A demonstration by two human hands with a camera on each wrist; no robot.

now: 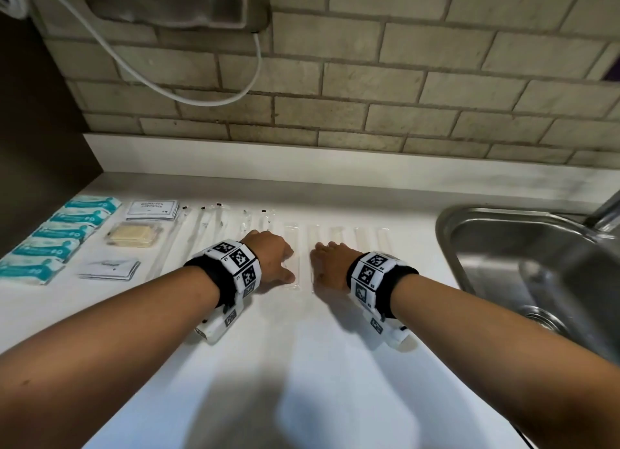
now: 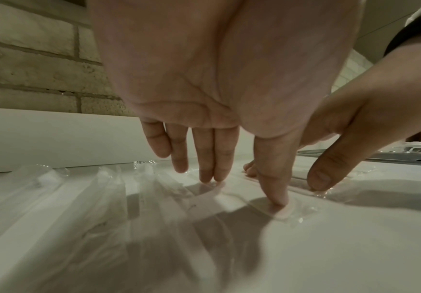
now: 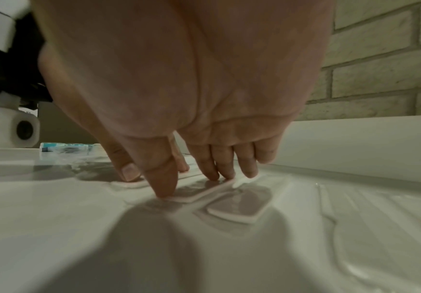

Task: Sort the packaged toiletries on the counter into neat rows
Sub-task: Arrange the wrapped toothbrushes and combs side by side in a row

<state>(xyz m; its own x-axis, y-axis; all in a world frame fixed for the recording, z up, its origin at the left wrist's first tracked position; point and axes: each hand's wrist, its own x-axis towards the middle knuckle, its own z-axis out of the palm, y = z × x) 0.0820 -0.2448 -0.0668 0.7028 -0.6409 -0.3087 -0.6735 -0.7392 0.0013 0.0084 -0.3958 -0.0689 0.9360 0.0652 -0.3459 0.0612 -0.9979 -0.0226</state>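
Both hands press on clear flat packets in the row on the white desk (image 1: 335, 364).
The clear flat packet (image 1: 291, 264) lies mid-row, pinned by the straight fingers (image 2: 225, 156) and thumb of the left hand (image 1: 270, 257); the right hand (image 1: 330, 264), fingers likewise extended, bears on the adjacent packet (image 1: 313, 247), holding nothing; the hands sit just apart; teal wipe packs (image 1: 57, 237) form a column at far left; a steel sink (image 1: 536, 274) lies to the right.

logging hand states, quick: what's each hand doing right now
Left hand: open, straight fingertips pressing a clear flat packet.
Right hand: open, fingertips pressing the next packet.
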